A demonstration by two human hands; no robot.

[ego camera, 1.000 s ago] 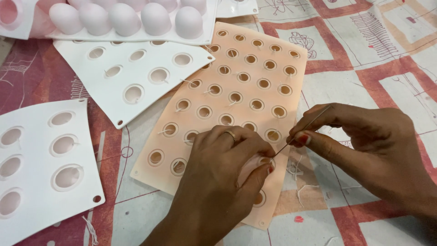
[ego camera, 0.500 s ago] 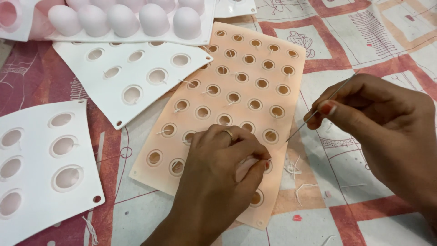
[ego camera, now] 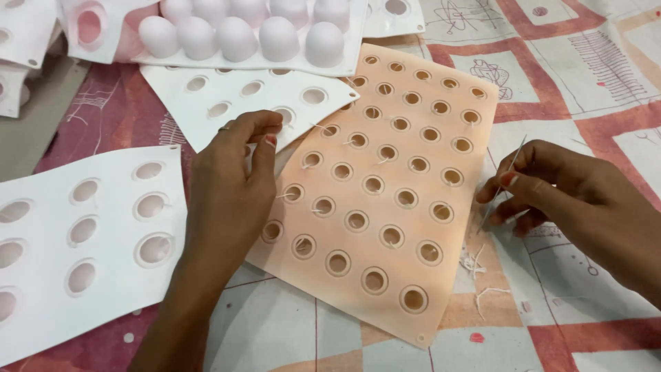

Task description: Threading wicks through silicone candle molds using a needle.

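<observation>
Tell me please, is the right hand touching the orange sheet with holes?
Apart. The head view shows the right hand, pinching a thin needle, beyond the edge of the orange sheet, with patterned cloth visible between them.
</observation>
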